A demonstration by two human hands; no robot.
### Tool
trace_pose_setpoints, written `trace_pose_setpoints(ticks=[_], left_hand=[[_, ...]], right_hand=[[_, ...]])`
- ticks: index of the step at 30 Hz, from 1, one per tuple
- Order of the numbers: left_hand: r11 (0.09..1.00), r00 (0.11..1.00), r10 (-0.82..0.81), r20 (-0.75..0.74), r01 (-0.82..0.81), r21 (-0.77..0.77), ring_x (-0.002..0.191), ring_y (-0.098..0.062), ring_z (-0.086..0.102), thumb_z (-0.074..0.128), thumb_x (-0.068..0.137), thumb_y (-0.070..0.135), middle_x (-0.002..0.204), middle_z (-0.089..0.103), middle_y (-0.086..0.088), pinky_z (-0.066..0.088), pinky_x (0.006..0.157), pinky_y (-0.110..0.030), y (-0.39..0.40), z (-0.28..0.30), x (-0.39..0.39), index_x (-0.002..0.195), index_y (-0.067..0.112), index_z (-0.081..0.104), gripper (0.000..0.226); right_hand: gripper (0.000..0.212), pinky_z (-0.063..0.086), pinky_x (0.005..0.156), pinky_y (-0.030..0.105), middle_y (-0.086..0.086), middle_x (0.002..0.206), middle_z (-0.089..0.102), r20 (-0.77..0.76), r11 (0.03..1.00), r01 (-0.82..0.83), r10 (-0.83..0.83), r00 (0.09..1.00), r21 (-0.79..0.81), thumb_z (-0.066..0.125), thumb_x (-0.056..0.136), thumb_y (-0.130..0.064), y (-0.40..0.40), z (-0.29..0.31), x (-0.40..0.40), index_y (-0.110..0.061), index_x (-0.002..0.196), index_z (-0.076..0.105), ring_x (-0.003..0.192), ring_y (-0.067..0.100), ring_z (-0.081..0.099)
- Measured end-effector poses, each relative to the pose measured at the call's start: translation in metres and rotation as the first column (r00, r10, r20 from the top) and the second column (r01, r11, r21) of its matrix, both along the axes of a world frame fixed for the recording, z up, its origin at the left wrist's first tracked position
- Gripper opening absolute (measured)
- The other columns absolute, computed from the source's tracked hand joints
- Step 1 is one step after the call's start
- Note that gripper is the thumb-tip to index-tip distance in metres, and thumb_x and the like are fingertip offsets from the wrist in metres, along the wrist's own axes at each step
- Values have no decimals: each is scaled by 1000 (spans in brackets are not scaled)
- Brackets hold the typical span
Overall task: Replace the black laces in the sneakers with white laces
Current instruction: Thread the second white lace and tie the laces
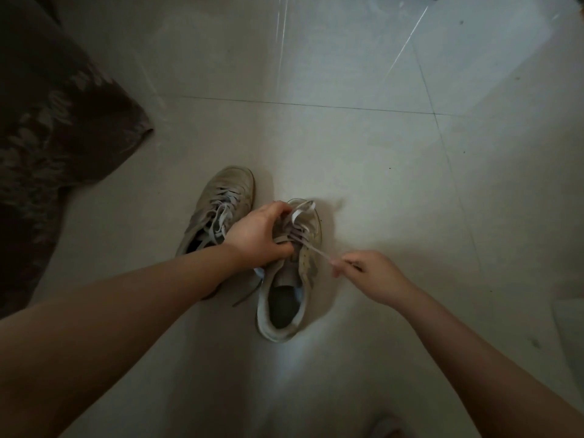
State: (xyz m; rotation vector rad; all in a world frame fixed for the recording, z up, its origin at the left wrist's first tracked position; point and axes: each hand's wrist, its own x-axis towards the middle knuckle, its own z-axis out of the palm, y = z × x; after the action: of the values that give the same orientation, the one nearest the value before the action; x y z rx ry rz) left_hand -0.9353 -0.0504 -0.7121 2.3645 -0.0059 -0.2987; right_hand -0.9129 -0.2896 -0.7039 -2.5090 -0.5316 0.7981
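My left hand (257, 235) grasps the near sneaker (286, 279) over its tongue; my right hand (368, 275) pinches its white lace (317, 251) taut. The other sneaker (221, 200) lies beside it on the floor (395, 184).

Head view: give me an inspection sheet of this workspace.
Surface: pale tiled floor, dim light, glare streaks.
Job's things: left sneaker already laced in pale lace; right sneaker partly laced with a pale lace. A dark lace end lies between the sneakers.
Clutter: dark patterned cloth at left.
Grippers: left hand grips the right sneaker's front; right hand pinches the pale lace end in its fingers.
Cables: nothing seen.
Surroundings: pale object at right edge, unclear.
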Motion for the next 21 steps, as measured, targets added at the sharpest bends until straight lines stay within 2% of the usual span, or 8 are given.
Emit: trace_pose_setpoints(ticks=[5, 8, 10, 12, 15, 17, 19, 21], left_hand=[[999, 999, 44, -11, -44, -12, 108, -9, 53, 68, 73, 32, 124, 53, 9, 49, 83, -31, -2, -4, -4, 129, 28, 43, 61], [997, 998, 67, 4, -66, -38, 107, -10, 53, 69, 72, 30, 124, 53, 8, 49, 85, -31, -5, -7, -7, 131, 26, 43, 64], [995, 997, 81, 14, -80, -57, 108, -12, 53, 69, 73, 28, 124, 53, 6, 48, 88, -32, -6, -9, -8, 130, 24, 45, 62], [992, 995, 101, 21, -100, -74, 108, -13, 53, 69, 73, 27, 123, 53, 6, 47, 89, -30, -8, -12, -10, 128, 24, 47, 58], [990, 992, 120, 40, -117, -74, 108, -14, 53, 69, 73, 29, 121, 54, 5, 46, 89, -29, -8, -17, -11, 126, 24, 48, 57], [989, 991, 126, 45, -123, -77, 108, -15, 53, 69, 72, 29, 120, 54, 5, 47, 90, -31, -9, -18, -11, 126, 24, 48, 58], [989, 990, 132, 47, -128, -78, 108, -15, 53, 70, 73, 30, 121, 54, 4, 47, 90, -32, -10, -18, -12, 127, 24, 48, 58], [988, 989, 138, 50, -134, -75, 108, -15, 53, 69, 73, 30, 122, 54, 4, 46, 88, -28, -10, -18, -12, 128, 24, 48, 59]], right_hand=[[36, 31, 51, 24, -2, 55, 47, -65, 914, 406, -404, 912, 13, 52, 96, -23, -47, -11, 4, -18, 61, 60, 52, 12, 41], [36, 31, 47, 19, 3, 58, 52, -396, 613, 751, -643, 655, 246, 46, 99, -23, -41, -16, 3, -15, 65, 55, 54, 15, 41], [33, 44, 63, 19, -1, 81, 68, -681, 305, 891, -575, 453, 336, 40, 100, -24, -24, -9, 11, -16, 73, 57, 78, 14, 58], [43, 44, 91, 26, 3, 104, 69, -872, 57, 933, -341, 352, 354, 35, 100, -22, -4, 9, 17, -15, 63, 55, 106, 14, 59], [51, 44, 98, 36, 8, 82, 70, -940, -133, 933, -119, 320, 334, 38, 99, -26, 22, 34, 22, -15, 49, 41, 97, 18, 67], [43, 53, 74, 30, 2, 55, 50, -937, -67, 944, -159, 310, 324, 41, 99, -28, 38, 42, 23, -15, 59, 38, 58, 13, 61], [33, 43, 47, 21, -2, 56, 40, -785, 317, 880, -412, 464, 354, 45, 98, -32, 51, 38, 22, -16, 70, 39, 43, 9, 40], [28, 43, 51, 25, -2, 69, 46, -415, 753, 607, -482, 772, 255, 54, 93, -40, 56, 30, 16, -15, 85, 45, 53, 11, 44]])
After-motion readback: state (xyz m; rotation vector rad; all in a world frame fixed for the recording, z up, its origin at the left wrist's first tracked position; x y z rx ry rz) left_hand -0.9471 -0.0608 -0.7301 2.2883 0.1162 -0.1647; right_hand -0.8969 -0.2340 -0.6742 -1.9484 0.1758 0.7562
